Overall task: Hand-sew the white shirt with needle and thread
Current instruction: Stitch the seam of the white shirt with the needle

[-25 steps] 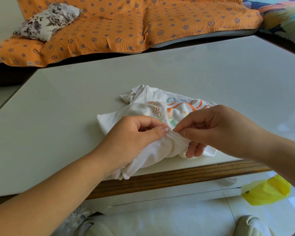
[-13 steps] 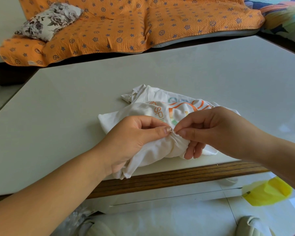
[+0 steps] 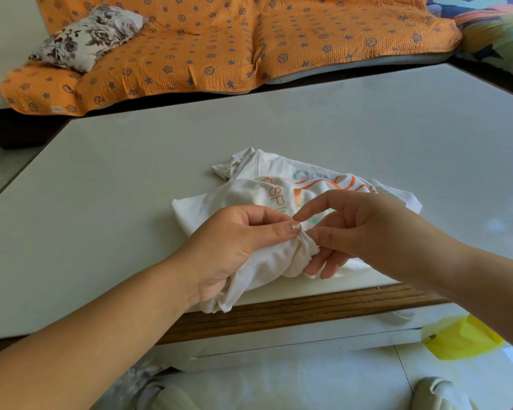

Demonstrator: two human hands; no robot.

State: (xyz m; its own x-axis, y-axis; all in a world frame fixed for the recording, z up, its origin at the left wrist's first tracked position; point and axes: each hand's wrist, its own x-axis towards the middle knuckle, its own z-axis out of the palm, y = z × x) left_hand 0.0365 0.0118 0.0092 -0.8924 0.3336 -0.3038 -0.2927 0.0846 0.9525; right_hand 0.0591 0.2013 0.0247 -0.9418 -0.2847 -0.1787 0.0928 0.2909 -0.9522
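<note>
Tabletop (image 3: 131,202) of pale grey is occupied near its front edge by a crumpled white shirt (image 3: 249,196) with orange print. A gathered fold of it is pinched by the left hand (image 3: 234,247). The right hand (image 3: 367,226) is held loose just beside, thumb and forefinger parted, lower fingers tucked under the bunch.

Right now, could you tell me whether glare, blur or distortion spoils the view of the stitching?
Head view: soft daylight, a sheen on the table at right, mild wide-angle stretch at the corners; left hand, right hand and white shirt are sharp; needle and thread too fine to see.
</note>
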